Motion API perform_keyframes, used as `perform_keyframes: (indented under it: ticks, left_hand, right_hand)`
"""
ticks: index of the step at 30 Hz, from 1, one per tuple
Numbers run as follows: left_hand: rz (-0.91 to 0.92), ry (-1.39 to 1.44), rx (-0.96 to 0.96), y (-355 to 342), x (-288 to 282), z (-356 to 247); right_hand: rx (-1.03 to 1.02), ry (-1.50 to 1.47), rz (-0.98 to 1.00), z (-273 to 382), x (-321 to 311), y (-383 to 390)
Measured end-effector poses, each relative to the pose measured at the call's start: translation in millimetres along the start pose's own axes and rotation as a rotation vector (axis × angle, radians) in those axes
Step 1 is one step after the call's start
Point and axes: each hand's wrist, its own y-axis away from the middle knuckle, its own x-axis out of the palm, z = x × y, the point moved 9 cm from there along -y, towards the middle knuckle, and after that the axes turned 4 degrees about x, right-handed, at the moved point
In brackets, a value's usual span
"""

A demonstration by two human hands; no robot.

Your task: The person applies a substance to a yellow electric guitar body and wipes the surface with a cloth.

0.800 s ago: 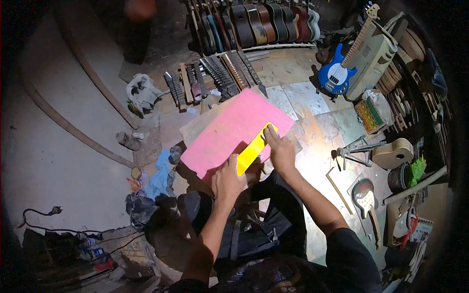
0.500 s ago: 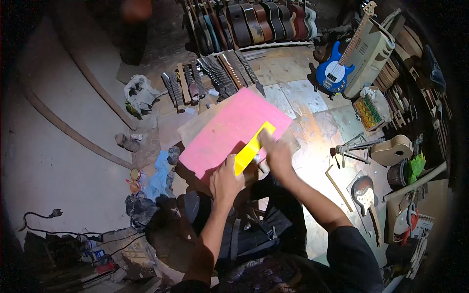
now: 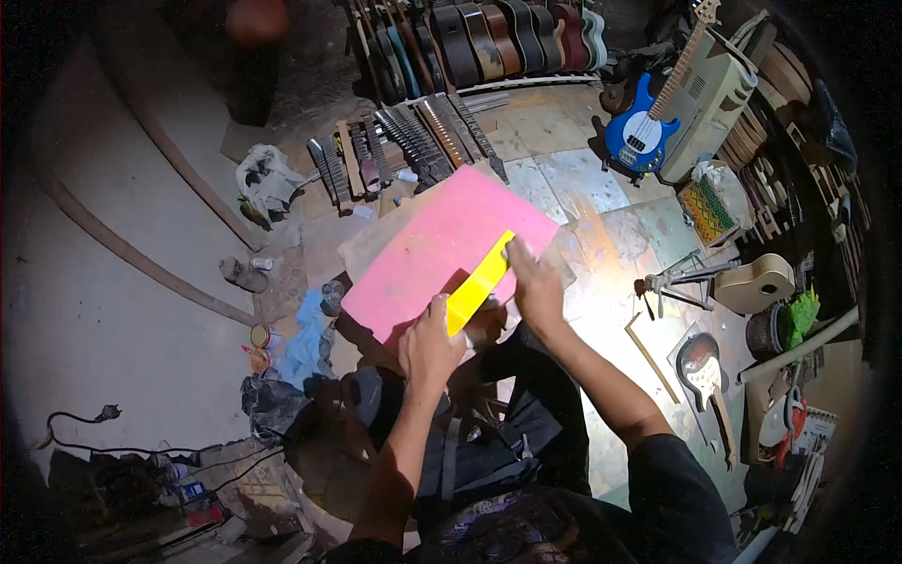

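A bright yellow strip (image 3: pixel 481 284) lies slantwise above a pink sheet (image 3: pixel 449 242), its near end toward my lap. My left hand (image 3: pixel 430 350) is closed round that near end, thumb along the edge. At the far end my right hand (image 3: pixel 539 289) meets the strip's right side. Motion blurs the right fingers, and I cannot make out whether they hold anything. Beneath the pink sheet shows a tan board (image 3: pixel 362 246).
Beyond the sheet lie several fretted guitar necks (image 3: pixel 410 141). Farther back stands a row of guitar bodies (image 3: pixel 498 45). On the right are a blue bass guitar (image 3: pixel 641 132), a tripod (image 3: pixel 678 282) and a guitar body with pale pickguard (image 3: pixel 703 368). Blue cloth (image 3: pixel 306 340) lies left.
My right hand has shifted slightly along the strip's far end. The strip looks a little narrower, as if tilted. My left hand keeps its grip.
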Motion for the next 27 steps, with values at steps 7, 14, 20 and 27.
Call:
perform_keyframes:
  ticks: [7,14,20,27]
  left_hand:
    - [-0.014,0.01,0.025,-5,-1,-7]
    - [-0.007,0.0,0.02,-8,-4,-7]
    - [-0.013,0.007,0.004,-6,-4,3]
    - [-0.007,-0.014,0.021,0,-4,-6]
  right_hand:
    - [0.077,-0.049,-0.02,-24,-1,-12]
    - [0.057,0.078,-0.072,-26,-5,-21]
    - [-0.134,0.034,-0.065,12,-13,-12]
    - [-0.112,0.148,0.003,18,-20,-11]
